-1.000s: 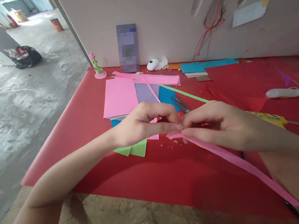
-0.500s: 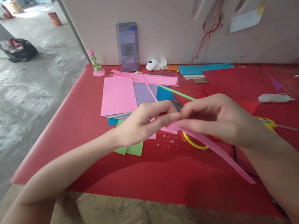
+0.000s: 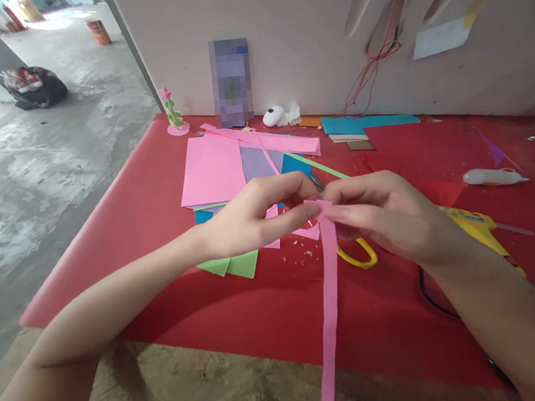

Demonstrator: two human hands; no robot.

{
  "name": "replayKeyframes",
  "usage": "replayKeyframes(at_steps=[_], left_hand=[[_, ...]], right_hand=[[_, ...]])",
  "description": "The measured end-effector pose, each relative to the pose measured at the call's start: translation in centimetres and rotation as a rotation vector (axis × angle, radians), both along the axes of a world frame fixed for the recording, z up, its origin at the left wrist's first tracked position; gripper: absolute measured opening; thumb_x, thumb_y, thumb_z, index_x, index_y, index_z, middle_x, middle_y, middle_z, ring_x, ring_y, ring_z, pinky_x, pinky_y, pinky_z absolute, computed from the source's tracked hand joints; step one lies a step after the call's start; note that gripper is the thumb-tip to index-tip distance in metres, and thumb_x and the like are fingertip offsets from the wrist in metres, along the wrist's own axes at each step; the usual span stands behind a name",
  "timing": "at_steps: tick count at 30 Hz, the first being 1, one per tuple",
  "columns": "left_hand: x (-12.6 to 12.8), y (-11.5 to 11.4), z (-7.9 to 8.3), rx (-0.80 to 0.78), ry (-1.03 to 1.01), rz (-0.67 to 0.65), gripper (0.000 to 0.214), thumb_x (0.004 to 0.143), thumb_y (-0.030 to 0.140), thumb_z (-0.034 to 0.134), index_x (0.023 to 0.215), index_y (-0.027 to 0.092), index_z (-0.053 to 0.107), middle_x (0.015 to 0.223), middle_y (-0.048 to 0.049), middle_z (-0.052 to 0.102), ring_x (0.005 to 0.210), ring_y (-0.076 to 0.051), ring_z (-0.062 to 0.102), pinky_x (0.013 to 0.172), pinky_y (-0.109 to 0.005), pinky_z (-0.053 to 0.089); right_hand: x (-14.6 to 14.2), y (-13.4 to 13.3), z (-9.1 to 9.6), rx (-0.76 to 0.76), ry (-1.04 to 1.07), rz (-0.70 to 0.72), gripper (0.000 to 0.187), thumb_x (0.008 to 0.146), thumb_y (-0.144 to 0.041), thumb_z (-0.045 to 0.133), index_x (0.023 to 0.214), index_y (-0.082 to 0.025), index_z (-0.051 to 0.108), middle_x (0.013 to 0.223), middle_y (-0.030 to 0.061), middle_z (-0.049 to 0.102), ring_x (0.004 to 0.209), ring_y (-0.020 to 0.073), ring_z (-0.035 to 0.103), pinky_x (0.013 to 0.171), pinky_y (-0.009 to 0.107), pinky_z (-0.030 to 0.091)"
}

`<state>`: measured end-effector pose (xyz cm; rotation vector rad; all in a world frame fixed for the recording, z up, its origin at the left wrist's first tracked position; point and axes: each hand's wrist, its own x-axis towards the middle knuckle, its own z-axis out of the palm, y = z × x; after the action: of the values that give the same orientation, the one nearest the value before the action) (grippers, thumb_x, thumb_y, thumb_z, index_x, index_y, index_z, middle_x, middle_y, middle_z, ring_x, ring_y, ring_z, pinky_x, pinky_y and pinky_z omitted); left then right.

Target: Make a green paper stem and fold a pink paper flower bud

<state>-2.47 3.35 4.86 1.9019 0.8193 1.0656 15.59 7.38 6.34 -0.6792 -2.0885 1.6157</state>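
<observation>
A long pink paper strip (image 3: 329,295) hangs down from between my fingertips, its upper end folded over on itself. My left hand (image 3: 269,216) pinches the folded end from the left, thumb in front. From the other side my right hand (image 3: 377,212) pinches the same fold, and the fingertips of both hands nearly meet. Below my right hand shows the yellow handle of a pair of scissors (image 3: 363,260), whose metal part is mostly hidden behind the hands. Pink paper sheets (image 3: 212,171) lie beyond my left hand, over purple, blue and green paper.
A yellow glue gun (image 3: 476,228) lies by my right forearm on the red table (image 3: 163,299). Farther right is a white tube (image 3: 492,176). At the back stand a small paper flower (image 3: 174,115), a blurred-out upright panel (image 3: 232,84) and a white egg-shaped object (image 3: 273,116).
The pink strip has swung from slanting down to the right to hanging almost straight down toward me. Its folded end now shows between my thumbs. Both hands stay nearly in place.
</observation>
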Motion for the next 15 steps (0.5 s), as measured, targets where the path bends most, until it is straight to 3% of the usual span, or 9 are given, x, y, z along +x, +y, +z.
replayKeyframes(at_steps=[3, 7, 10, 15], left_hand=[[-0.12, -0.1, 0.3, 0.001, 0.083, -0.048, 0.014, 0.087, 0.017, 0.047, 0.074, 0.014, 0.05, 0.071, -0.0008, 0.054, 0.063, -0.008, 0.046, 0.059, -0.023, 0.041], [-0.12, -0.26, 0.48, -0.089, 0.069, -0.047, 0.011, 0.087, 0.018, 0.047, 0.078, 0.013, 0.051, 0.072, -0.0012, 0.054, 0.065, -0.008, 0.047, 0.06, -0.023, 0.041], [-0.1, -0.33, 0.46, -0.153, 0.006, -0.042, 0.014, 0.089, 0.023, 0.047, 0.08, 0.013, 0.051, 0.07, 0.0002, 0.051, 0.062, -0.006, 0.044, 0.056, -0.021, 0.037], [-0.04, -0.31, 0.23, -0.051, -0.033, -0.002, 0.019, 0.088, 0.016, 0.048, 0.07, 0.016, 0.045, 0.066, 0.002, 0.046, 0.06, -0.005, 0.041, 0.055, -0.02, 0.036]], right_hand=[[-0.01, 0.08, 0.15, 0.071, -0.067, 0.033, 0.038, 0.089, -0.033, 0.052, 0.057, -0.015, 0.042, 0.052, -0.0034, 0.031, 0.046, 0.0041, 0.028, 0.041, 0.021, 0.021], [-0.11, -0.31, 0.2, 0.283, -0.004, 0.023, 0.046, 0.091, -0.042, 0.049, 0.056, -0.014, 0.038, 0.051, -0.0031, 0.03, 0.046, 0.0036, 0.027, 0.04, 0.021, 0.02], [-0.2, -0.65, 0.09, 0.416, 0.06, -0.026, 0.041, 0.094, -0.032, 0.045, 0.058, -0.014, 0.039, 0.052, -0.0037, 0.031, 0.046, 0.0028, 0.027, 0.04, 0.02, 0.022], [-0.38, -0.72, -0.4, 0.542, 0.101, -0.09, 0.036, 0.096, -0.031, 0.042, 0.063, -0.015, 0.041, 0.053, -0.0045, 0.031, 0.047, 0.0031, 0.026, 0.043, 0.02, 0.025]])
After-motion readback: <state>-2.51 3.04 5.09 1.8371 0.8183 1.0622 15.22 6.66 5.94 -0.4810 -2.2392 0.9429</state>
